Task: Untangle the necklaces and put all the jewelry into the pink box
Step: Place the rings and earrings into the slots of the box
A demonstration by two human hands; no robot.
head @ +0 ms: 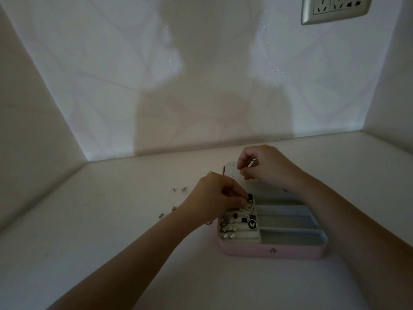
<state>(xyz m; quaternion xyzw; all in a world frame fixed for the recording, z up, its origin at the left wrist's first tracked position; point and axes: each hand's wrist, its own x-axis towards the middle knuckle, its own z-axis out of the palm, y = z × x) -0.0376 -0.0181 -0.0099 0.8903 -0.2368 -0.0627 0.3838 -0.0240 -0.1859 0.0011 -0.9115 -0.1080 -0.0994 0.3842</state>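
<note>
The open pink box (271, 251) lies on the white surface at centre right. Its left section of padded rolls holds several earrings and rings, among them a round black butterfly piece (252, 224) and pearl studs (228, 236). Its right compartments (288, 222) look bare. My left hand (218, 193) pinches a small black earring (249, 196) over the top of the rolls. My right hand (261, 167) hovers at the upright lid panel (231, 173) with its rows of holes, fingertips pinched; what they hold is too small to tell.
Several small stud earrings (178, 189) (161, 215) lie loose on the surface left of the box. A ring or hoop (52, 222) cannot be made out. Walls close in on the left, back and right; a wall socket (335, 8) sits at top right.
</note>
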